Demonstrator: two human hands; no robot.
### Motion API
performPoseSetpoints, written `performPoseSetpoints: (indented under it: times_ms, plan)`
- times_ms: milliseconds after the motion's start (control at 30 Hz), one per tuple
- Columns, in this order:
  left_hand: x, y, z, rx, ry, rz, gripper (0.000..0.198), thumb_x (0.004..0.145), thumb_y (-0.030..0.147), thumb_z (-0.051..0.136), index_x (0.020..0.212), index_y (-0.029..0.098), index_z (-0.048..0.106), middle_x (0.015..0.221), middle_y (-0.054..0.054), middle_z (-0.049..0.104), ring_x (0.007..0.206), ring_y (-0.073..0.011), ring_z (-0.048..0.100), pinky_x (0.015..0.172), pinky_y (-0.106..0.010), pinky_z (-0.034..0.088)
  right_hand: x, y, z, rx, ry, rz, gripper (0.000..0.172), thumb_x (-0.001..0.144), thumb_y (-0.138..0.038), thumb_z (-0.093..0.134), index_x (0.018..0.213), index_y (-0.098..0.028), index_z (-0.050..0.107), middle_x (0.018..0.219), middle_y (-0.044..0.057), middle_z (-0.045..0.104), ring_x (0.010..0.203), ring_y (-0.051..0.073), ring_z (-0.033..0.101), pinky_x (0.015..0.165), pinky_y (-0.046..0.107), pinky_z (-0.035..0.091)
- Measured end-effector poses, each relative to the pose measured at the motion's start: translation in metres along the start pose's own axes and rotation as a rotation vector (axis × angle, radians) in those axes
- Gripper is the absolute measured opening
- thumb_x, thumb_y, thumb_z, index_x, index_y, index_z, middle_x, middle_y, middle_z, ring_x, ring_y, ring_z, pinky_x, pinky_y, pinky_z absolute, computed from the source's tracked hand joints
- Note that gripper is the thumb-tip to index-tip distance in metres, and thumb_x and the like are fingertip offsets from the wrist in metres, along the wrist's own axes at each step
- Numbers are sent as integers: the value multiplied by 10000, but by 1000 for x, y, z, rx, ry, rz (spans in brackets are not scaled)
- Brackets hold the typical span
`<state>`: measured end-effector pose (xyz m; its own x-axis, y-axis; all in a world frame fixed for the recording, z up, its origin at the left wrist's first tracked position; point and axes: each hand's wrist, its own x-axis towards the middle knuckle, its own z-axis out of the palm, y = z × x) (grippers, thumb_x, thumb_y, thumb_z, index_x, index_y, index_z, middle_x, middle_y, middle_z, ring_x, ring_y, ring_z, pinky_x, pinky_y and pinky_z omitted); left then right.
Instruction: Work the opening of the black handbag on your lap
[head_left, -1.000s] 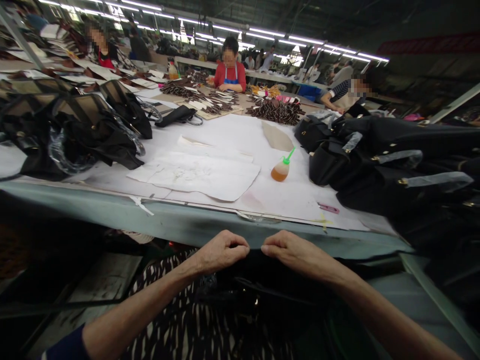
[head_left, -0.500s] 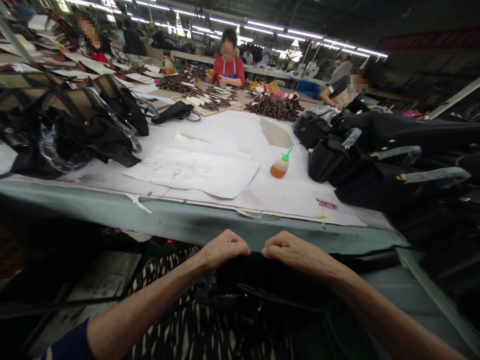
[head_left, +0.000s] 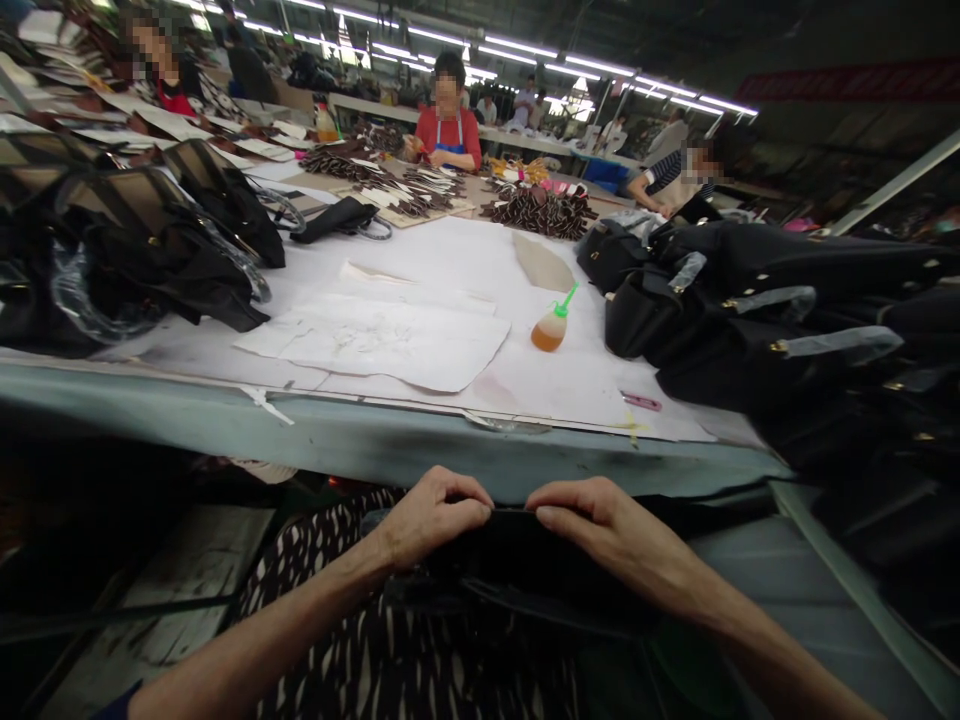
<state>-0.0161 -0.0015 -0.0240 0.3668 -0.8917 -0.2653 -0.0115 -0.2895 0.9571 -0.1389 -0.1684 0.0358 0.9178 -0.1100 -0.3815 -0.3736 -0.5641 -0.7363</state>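
A black handbag (head_left: 517,560) rests on my lap against patterned cloth, just below the table's front edge; its lower part is too dark to make out. My left hand (head_left: 442,512) pinches the bag's upper edge between thumb and fingers. A short way to the right, my right hand (head_left: 589,515) grips the same edge in a like pinch. Only a small stretch of the thin black edge shows between the two thumbs.
The table (head_left: 420,215) carries white sheets (head_left: 390,340), a squeeze bottle (head_left: 551,325) with amber liquid and a pink cutter (head_left: 641,400). Black bags are heaped at right (head_left: 720,310) and left (head_left: 150,250). Across the table a person in red (head_left: 450,130) handles brown strips.
Both hands have changed from tightly curled fingers to a flatter thumb-and-finger pinch along the bag's edge. The view has shifted slightly to the right.
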Motion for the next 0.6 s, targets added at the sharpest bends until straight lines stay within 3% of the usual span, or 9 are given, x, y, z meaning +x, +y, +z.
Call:
performPoseSetpoints:
  times_ms: [133,400,600]
  plan:
    - [0,-2,-8,-29,-44,18,257,740,280,481,765,109,671,583,19,482,572,-97,398,503,-189,281,1,5,-2,-157,25,-51,244,865,-299,419,881,-237,655,812,-17,648,757,160,552,695,238,383]
    - [-5,10,-43,171,-132,-108,295,697,270,506,864,141,712,518,26,476,484,-88,351,436,-197,238,1,10,-2,-133,23,-20,310,879,-402,398,861,-227,652,819,-3,648,784,189,555,694,257,396]
    - [1,24,-52,316,-252,-20,277,667,232,510,819,145,725,508,36,479,462,-82,336,416,-197,244,0,11,0,-143,51,-12,311,875,-420,410,930,-244,660,942,8,662,907,225,552,751,271,393]
